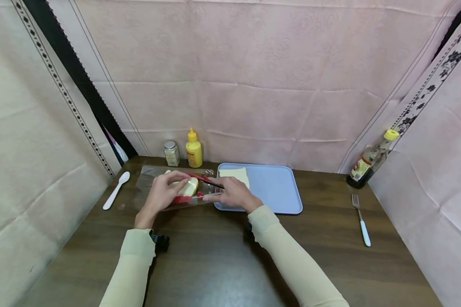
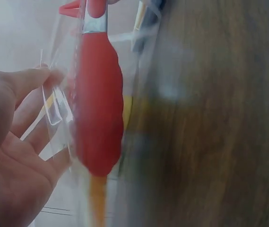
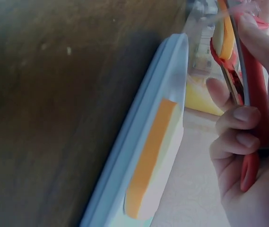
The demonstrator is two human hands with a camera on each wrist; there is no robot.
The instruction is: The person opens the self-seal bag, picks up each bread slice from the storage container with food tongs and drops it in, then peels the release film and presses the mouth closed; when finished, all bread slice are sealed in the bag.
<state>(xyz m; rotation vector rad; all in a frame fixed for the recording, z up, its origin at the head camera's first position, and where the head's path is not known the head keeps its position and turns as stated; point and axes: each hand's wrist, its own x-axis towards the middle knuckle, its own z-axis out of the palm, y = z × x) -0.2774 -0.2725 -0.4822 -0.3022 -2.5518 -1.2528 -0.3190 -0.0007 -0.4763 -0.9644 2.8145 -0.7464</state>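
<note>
At the far left of the dark wooden worktop (image 1: pixel 223 264) a clear plastic bag (image 1: pixel 157 179) lies flat, with a pale slice of bread (image 1: pixel 189 186) inside it. The left hand (image 1: pixel 164 192) rests on the bag with its fingers curled around the bread through the plastic; the left wrist view shows the fingers (image 2: pixel 16 118) pinching a fold of the clear film just beside a red tong tip (image 2: pixel 99 109).

The right hand (image 1: pixel 232 194) grips a pair of red tongs (image 1: pixel 203 181), fingers wrapped round the handles. The tongs point left into the open mouth of the bag and their tips are at the bread. In the right wrist view the tongs (image 3: pixel 252 94) are squeezed narrow between thumb and curled fingers, and the bread edge (image 3: pixel 225 33) sits at their tips, though it is unclear how firmly they clamp it.

Just right of the bag, touching the right hand, sits a light blue tray (image 1: pixel 276 187). A second slice of bread (image 1: pixel 234 175) lies flat in its far left corner; up close its brown crust (image 3: pixel 148 156) shows along the tray rim (image 3: pixel 139 118).

Behind the bag, against the pink cloth wall, stand a small glass shaker (image 1: pixel 171 153) and a yellow squeeze bottle (image 1: pixel 194 149), near each other. A white plastic spoon (image 1: pixel 116 190) lies left of the bag. A fork (image 1: pixel 361 219) with a white handle lies well to the right of the tray, and a dark sauce bottle (image 1: pixel 370 161) with a yellow cap leans in the far right corner.
</note>
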